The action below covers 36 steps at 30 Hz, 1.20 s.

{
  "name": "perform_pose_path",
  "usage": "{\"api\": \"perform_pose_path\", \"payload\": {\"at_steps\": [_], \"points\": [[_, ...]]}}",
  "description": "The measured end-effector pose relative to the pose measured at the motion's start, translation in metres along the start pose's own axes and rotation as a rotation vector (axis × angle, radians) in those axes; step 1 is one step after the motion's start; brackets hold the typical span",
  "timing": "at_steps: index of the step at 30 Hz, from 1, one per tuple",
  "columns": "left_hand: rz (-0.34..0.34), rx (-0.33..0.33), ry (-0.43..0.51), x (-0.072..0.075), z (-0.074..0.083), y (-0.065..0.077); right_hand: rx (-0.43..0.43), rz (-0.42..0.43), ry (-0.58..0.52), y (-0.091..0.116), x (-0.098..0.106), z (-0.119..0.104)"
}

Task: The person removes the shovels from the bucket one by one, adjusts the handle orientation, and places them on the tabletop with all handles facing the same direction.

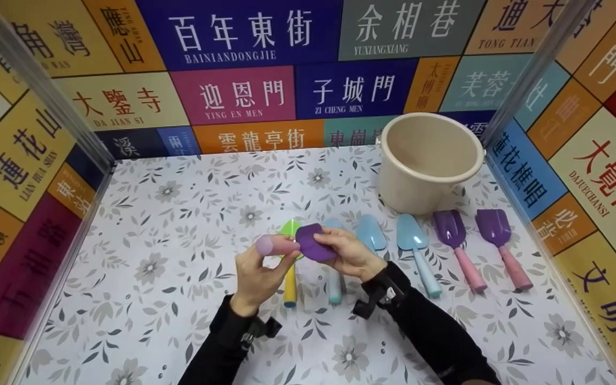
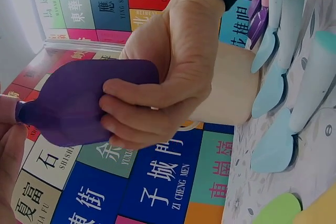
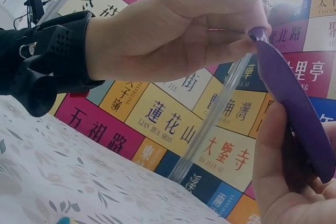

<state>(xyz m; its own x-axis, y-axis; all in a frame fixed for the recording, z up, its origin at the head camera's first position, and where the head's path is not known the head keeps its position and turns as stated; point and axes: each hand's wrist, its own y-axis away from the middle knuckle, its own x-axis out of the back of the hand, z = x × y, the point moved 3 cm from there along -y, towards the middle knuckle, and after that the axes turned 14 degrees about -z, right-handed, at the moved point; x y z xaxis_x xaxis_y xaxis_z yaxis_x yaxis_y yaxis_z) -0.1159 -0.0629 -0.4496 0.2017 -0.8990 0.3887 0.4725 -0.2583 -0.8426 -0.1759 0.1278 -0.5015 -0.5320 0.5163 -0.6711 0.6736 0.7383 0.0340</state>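
Observation:
Both hands hold a toy shovel with a purple blade (image 1: 313,245) and a pink handle (image 1: 282,245), raised above the table. My left hand (image 1: 257,278) grips the handle near where it meets the blade. At the blade's far end, my right hand (image 1: 355,255) pinches the rim between thumb and fingers. The left wrist view shows the right hand's fingers (image 2: 118,108) lying across the purple blade. Below the hands lies a trowel with a green blade and yellow handle (image 1: 290,286), partly hidden. Beside it is a light blue trowel (image 1: 335,289), its blade mostly covered by the right hand.
Two more light blue trowels (image 1: 416,238) lie to the right, then two purple shovels with pink handles (image 1: 510,267). A beige bucket (image 1: 412,187) stands behind them. Printed wall panels (image 1: 233,32) enclose the flower-patterned table (image 1: 179,224) at the back and sides.

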Motion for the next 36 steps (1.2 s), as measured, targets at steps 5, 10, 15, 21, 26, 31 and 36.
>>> {"api": "perform_pose_path", "payload": {"at_steps": [5, 10, 15, 21, 26, 31, 36], "points": [[-0.056, 0.005, 0.004, 0.003, -0.001, 0.002, 0.042, 0.057, 0.078, 0.012, 0.008, -0.015], [-0.120, 0.007, -0.041, 0.012, -0.004, 0.012, 0.060, 0.122, 0.180, 0.029, 0.022, -0.034], [-0.201, 0.021, -0.093, 0.024, -0.010, 0.021, 0.110, 0.224, 0.307, 0.047, 0.036, -0.050], [-0.328, -0.040, -0.198, 0.026, -0.006, 0.019, 0.146, 0.399, 0.562, 0.062, 0.044, -0.059], [-0.422, -0.085, -0.342, 0.011, 0.001, 0.014, 0.138, 0.479, 0.731, 0.066, 0.045, -0.059], [-0.517, -0.091, -0.487, -0.008, 0.003, 0.012, 0.119, 0.476, 0.836, 0.063, 0.036, -0.052], [-0.597, -0.057, -0.586, -0.022, -0.002, 0.013, 0.085, 0.480, 0.945, 0.059, 0.025, -0.045]]}}
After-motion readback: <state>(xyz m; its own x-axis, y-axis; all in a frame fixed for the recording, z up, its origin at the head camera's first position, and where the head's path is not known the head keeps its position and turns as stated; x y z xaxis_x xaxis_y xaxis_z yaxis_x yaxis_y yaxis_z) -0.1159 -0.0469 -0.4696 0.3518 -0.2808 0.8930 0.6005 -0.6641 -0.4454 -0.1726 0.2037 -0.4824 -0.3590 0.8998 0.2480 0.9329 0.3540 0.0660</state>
